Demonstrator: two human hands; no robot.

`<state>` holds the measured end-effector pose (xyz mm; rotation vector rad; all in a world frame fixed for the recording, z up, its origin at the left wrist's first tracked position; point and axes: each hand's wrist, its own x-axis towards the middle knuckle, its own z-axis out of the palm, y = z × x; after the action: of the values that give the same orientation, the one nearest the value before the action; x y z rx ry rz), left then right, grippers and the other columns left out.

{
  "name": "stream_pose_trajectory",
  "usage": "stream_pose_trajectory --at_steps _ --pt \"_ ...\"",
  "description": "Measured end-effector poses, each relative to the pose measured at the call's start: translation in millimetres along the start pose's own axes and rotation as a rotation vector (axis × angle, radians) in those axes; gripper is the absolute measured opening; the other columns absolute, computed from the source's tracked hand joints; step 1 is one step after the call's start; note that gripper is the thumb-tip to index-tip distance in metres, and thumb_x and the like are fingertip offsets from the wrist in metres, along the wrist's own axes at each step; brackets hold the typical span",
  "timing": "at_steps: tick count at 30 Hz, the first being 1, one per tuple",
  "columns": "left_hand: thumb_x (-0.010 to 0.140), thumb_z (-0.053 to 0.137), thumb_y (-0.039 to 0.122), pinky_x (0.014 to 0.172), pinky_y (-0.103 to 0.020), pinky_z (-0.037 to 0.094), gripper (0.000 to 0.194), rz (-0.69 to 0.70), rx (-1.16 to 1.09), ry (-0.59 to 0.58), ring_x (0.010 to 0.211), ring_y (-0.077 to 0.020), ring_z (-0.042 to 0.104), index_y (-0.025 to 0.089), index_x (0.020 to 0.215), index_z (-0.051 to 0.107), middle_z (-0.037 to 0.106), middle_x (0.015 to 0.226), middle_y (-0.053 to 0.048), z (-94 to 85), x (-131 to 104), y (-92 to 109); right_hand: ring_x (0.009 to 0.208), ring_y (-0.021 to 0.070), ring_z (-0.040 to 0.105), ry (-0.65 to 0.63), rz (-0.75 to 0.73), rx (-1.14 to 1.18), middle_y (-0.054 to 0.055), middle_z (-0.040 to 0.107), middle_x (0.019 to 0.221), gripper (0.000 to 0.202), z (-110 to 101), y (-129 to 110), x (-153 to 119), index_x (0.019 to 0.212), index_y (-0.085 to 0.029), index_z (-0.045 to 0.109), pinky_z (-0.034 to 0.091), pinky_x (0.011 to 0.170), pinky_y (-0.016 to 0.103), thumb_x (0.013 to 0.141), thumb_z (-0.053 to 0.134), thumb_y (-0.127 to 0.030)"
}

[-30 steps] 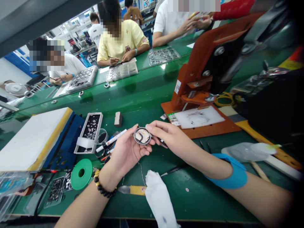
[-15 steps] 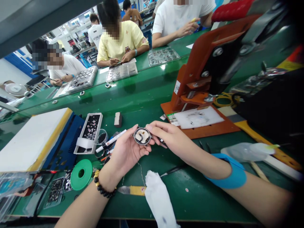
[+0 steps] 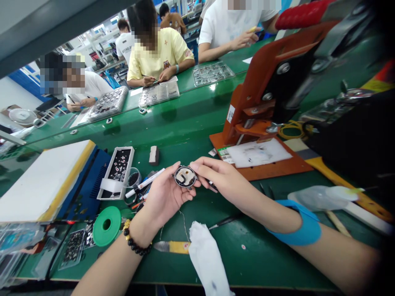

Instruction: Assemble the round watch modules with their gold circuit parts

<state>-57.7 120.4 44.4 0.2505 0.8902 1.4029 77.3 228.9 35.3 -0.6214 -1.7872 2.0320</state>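
Note:
A round watch-like case [image 3: 185, 176] with a dark rim and a pale inside faces up between my hands. My left hand [image 3: 165, 195] grips it at its left and lower edges, palm up. At its right edge are the bent fingers of my right hand [image 3: 212, 172], touching the rim. A small dark object [image 3: 212, 186] shows under the right fingers; what it is cannot be made out. Below the hands lie a white cloth [image 3: 208, 259], a yellow-handled blade [image 3: 174, 246] and dark tweezers [image 3: 226, 220].
An orange press [image 3: 247, 102] with a white pad stands at the right. To the left are a parts tray [image 3: 119, 168], a green spool [image 3: 107, 226] and a white-topped blue box [image 3: 46, 181]. A squeeze bottle [image 3: 321, 196] lies right. People sit across the green table [image 3: 185, 123].
The view has shifted very slightly. Both hands keep the same hold on the round case.

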Motion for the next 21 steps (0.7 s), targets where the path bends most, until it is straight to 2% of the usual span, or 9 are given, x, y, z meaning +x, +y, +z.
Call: stream_pose_trajectory --at_steps 16,21 --pt "0.100 0.055 0.035 0.059 -0.020 0.060 0.034 -0.009 -0.016 -0.001 0.062 -0.0147 0.069 0.007 0.091 0.071 0.072 0.080 -0.013 1.2 -0.1 0.6 0.054 0.0093 0.042 0.008 -0.038 -0.018 -0.004 0.051 0.060 0.041 0.2 0.1 -0.6 0.076 -0.020 0.058 0.035 0.056 0.028 0.093 0.060 -0.057" --pt "0.101 0.054 0.035 0.058 -0.019 0.060 0.035 -0.014 -0.006 0.012 0.061 -0.0146 0.068 0.007 0.091 0.071 0.072 0.079 -0.012 1.9 -0.2 0.0 0.055 0.0098 0.045 0.013 -0.075 -0.017 -0.004 0.054 0.061 0.038 0.2 2.3 -0.5 0.080 -0.019 0.063 0.039 0.058 0.028 0.091 0.065 -0.055"
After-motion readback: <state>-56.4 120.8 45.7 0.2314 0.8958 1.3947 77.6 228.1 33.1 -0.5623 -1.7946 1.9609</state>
